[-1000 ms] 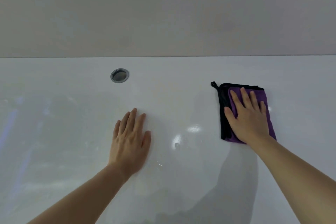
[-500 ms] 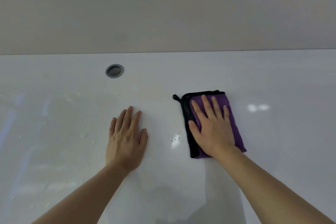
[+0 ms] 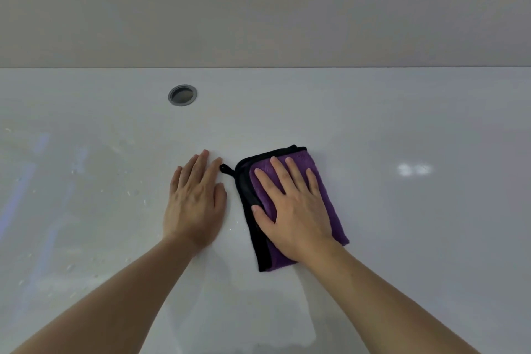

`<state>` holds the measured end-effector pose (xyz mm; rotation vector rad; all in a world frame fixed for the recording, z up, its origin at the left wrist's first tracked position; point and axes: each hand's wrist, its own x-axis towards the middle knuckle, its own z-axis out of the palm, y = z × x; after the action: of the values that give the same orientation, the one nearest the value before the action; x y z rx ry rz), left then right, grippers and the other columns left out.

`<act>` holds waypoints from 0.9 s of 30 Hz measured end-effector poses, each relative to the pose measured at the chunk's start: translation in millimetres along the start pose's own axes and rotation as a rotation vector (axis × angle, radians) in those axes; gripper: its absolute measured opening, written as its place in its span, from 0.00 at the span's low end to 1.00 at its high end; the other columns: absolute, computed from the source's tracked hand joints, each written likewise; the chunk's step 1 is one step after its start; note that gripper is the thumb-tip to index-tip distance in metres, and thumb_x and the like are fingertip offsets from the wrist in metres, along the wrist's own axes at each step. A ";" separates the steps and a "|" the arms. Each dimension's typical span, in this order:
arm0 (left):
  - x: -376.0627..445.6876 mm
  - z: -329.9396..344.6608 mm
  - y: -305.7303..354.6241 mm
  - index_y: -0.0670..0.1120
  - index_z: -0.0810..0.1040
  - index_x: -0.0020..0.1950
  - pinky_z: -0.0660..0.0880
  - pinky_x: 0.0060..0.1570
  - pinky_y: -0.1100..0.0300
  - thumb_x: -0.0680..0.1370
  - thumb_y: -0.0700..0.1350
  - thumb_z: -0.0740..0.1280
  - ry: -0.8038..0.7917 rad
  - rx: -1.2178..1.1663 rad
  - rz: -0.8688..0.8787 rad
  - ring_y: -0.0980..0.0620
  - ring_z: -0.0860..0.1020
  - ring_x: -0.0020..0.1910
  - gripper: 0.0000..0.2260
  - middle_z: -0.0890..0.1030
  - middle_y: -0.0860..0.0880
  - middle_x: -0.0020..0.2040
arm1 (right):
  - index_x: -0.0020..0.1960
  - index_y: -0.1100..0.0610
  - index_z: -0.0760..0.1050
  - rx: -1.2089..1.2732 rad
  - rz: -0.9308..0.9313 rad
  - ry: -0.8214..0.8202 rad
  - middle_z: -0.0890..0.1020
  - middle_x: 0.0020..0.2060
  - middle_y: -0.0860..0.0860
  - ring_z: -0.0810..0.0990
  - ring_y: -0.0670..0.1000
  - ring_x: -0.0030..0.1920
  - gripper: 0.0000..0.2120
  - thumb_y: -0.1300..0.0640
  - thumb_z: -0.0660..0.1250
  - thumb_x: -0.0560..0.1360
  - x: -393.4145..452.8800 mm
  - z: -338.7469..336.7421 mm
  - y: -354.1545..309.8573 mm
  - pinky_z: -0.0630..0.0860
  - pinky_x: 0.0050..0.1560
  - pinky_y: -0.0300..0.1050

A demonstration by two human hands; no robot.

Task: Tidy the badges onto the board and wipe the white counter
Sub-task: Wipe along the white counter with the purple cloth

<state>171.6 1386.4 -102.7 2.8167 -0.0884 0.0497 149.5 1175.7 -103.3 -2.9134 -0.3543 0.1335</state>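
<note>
A folded purple cloth (image 3: 330, 210) with a black edge and a small black loop at its far-left corner lies flat on the glossy white desk (image 3: 416, 224), near its middle. The right hand (image 3: 293, 210) presses down on the cloth with fingers (image 3: 280, 172) straight and slightly spread, grasping nothing. Just left of the cloth, the left hand (image 3: 195, 204) rests palm-down on the bare desk, fingers straight and together, its forefinger close to the loop. Farther back and left, a grey round grommet (image 3: 182, 95) sits in the desk near the wall (image 3: 258, 8).
</note>
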 end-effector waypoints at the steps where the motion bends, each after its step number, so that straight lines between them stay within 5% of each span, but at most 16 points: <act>1: -0.1 0.6 -0.1 0.52 0.62 0.80 0.47 0.80 0.50 0.81 0.52 0.49 0.004 0.000 0.000 0.51 0.53 0.81 0.26 0.58 0.49 0.82 | 0.83 0.42 0.49 0.006 -0.003 0.002 0.48 0.84 0.49 0.42 0.53 0.83 0.34 0.33 0.46 0.80 0.2 -0.5 3.2 0.43 0.82 0.60; 19: -0.3 -1.2 0.7 0.51 0.63 0.79 0.45 0.80 0.52 0.81 0.53 0.49 0.008 0.027 -0.009 0.51 0.52 0.81 0.27 0.58 0.48 0.82 | 0.84 0.42 0.49 -0.049 0.289 0.088 0.50 0.84 0.49 0.47 0.52 0.83 0.36 0.30 0.41 0.78 -20.7 -34.7 149.7 0.46 0.82 0.58; 27: 0.5 3.6 -0.2 0.50 0.66 0.77 0.47 0.79 0.51 0.81 0.53 0.50 0.042 0.007 0.006 0.49 0.55 0.79 0.25 0.61 0.47 0.81 | 0.84 0.44 0.47 -0.100 0.319 0.056 0.49 0.84 0.52 0.45 0.56 0.83 0.36 0.32 0.38 0.79 -29.5 -28.4 139.7 0.44 0.81 0.61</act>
<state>172.2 1385.5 -106.2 2.8206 -0.0872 0.1113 156.0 1030.2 -103.3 -3.0432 0.1183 0.0832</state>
